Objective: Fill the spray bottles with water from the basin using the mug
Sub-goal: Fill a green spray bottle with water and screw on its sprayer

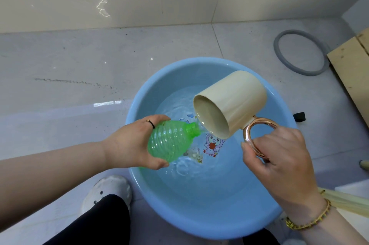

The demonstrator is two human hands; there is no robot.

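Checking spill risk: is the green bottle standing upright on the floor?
No, the left hand holds the green bottle tilted above the blue basin, its neck toward the mug rim.

Lighting: bright, even, diffuse, with no hard shadows.
Glare: one squiggled white reflection on the glossy wall (102, 7); one rectangular highlight on the polished floor (107, 103), left of the basin (147, 89); a bright streak along the copper handle (246, 135) of the mug (235, 97).
Translucency: the green spray bottle (169, 143) was lit through.
Water (179, 105): it was rippled, with white glints.
Shadows: soft and faint below the basin rim.
Distortion: wide-angle; the wall-floor line bowed and the lower corners stretched.
Focus: the centre was sharp, the margins slightly soft.
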